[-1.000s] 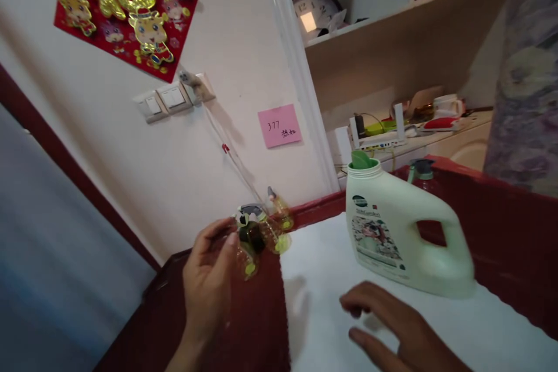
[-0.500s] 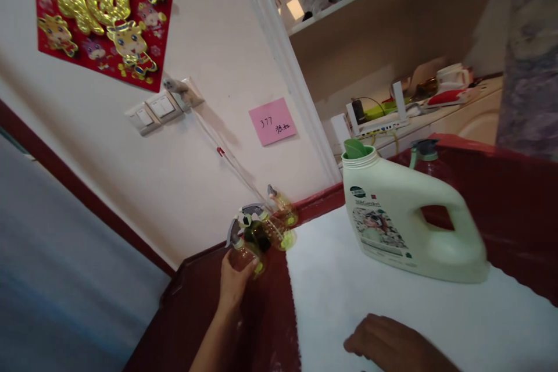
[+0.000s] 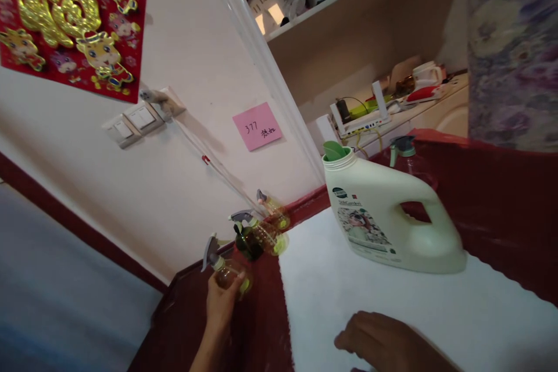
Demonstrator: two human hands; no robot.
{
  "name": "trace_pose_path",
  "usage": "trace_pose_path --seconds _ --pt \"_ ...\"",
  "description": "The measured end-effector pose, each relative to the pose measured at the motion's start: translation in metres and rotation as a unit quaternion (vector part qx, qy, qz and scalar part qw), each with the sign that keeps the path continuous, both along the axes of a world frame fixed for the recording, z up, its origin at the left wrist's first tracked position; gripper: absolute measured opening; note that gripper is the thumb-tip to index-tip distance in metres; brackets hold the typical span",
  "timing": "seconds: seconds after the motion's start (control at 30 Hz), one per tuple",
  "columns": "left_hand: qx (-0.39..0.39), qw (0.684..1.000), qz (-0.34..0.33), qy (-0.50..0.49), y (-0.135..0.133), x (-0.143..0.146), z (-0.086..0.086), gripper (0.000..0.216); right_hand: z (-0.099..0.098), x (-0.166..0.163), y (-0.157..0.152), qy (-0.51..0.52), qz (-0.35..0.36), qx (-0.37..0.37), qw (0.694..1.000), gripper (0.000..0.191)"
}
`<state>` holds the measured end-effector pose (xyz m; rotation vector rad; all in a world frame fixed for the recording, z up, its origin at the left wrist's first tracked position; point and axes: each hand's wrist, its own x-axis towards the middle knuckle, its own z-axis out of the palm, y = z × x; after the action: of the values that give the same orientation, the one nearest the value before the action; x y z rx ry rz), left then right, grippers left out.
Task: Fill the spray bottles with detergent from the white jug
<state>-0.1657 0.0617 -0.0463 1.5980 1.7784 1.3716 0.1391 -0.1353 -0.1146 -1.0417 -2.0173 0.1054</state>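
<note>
My left hand (image 3: 220,302) is closed round a small clear spray bottle (image 3: 226,272) with a grey trigger, holding it upright over the dark red table (image 3: 196,325) near its far left corner. Several more small spray bottles (image 3: 259,229) stand just beyond it. My right hand (image 3: 383,343) rests low on the white cloth (image 3: 392,302) with its fingers curled under, nothing visible in it. A large pale green detergent jug (image 3: 383,215) with a handle stands on the cloth, its mouth uncapped.
Behind the jug stands a red spray bottle (image 3: 405,157) with a grey-green trigger. A wall with switches (image 3: 131,119), a pink note (image 3: 257,126) and a red decoration (image 3: 70,17) lies left. Shelves with a clock (image 3: 272,3) and a router (image 3: 360,116) stand behind.
My left hand closed on the front spray bottle and drew it leftward, away from the cluster. My right hand slid back toward me and curled. The view swung right.
</note>
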Motion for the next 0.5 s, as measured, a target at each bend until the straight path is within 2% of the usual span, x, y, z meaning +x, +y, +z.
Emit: trace_pose_path --seconds 0.13,0.2,0.27,0.33,0.37,0.43,0.5 --pt "-0.019 0.999 -0.026 -0.011 -0.031 0.008 0.022 0.073 0.011 0.002 -0.006 0.044 -0.011 -0.043 0.998 0.033" --pt "-0.048 0.994 -0.098 -0.030 -0.054 0.022 0.033 0.077 0.016 0.006 -0.011 0.091 -0.037 -0.072 0.993 0.049" --pt "-0.081 0.976 -0.190 -0.070 -0.080 0.040 0.036 0.078 0.020 0.009 -0.014 0.140 -0.056 -0.110 0.982 0.068" --pt "-0.150 0.936 -0.298 -0.109 -0.103 0.059 0.030 0.078 0.020 0.012 -0.013 0.175 -0.055 -0.156 0.970 0.086" --pt "-0.149 0.921 -0.331 -0.144 -0.113 0.068 0.024 0.078 0.020 0.012 -0.011 0.188 -0.045 -0.183 0.964 0.094" --pt "-0.146 0.901 -0.377 -0.159 -0.127 0.082 0.008 0.081 0.018 0.010 -0.007 0.216 -0.009 -0.224 0.950 0.103" --pt "-0.152 0.904 -0.384 -0.114 -0.135 0.088 -0.005 0.074 0.017 0.007 -0.004 0.250 0.033 -0.253 0.934 0.101"
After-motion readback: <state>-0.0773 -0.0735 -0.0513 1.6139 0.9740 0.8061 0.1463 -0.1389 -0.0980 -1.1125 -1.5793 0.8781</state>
